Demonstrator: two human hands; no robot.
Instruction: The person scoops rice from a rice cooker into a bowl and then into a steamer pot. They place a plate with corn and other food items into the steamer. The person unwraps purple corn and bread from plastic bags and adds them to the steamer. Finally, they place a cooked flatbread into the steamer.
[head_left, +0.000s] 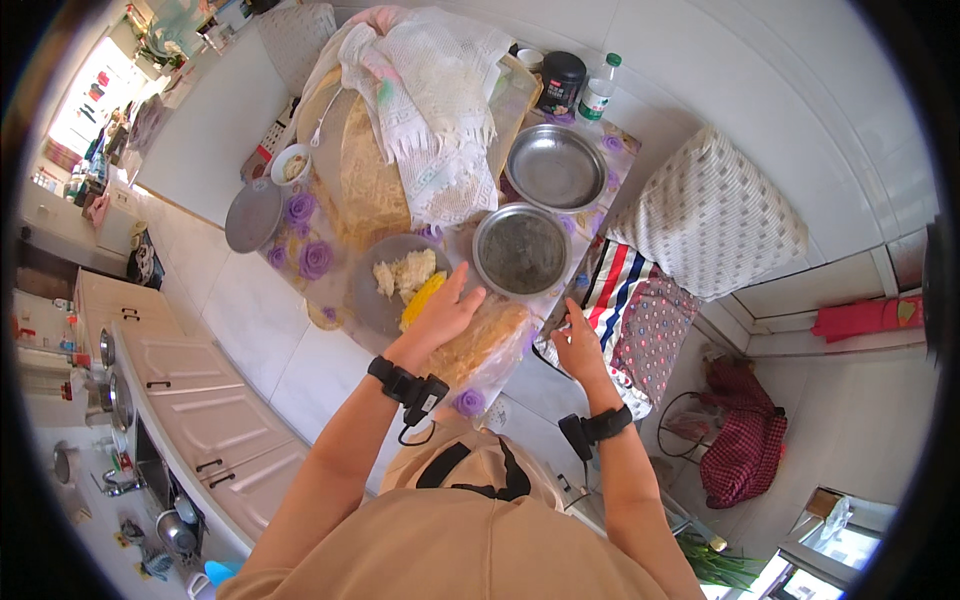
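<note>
My left hand (442, 311) is over the right edge of a grey plate (367, 304), its fingers apart. The plate holds a yellow corn cob (420, 301) and torn pieces of pale bread (409, 273). Just right of that hand lies a clear plastic bag with golden flat food (484, 341). My right hand (583, 349) is in the air off the table's right edge, fingers apart and holding nothing. Ahead of the hands stand two round metal bowls, a nearer one (523, 250) and a farther one (556, 166).
A white lace cloth (442, 112) drapes over a mesh food cover. Behind the bowls are a black jar (561, 81) and a green-capped bottle (598, 88). At left are a small bowl (290, 164) and a grey round plate (253, 216). A cushion (712, 217) sits at right.
</note>
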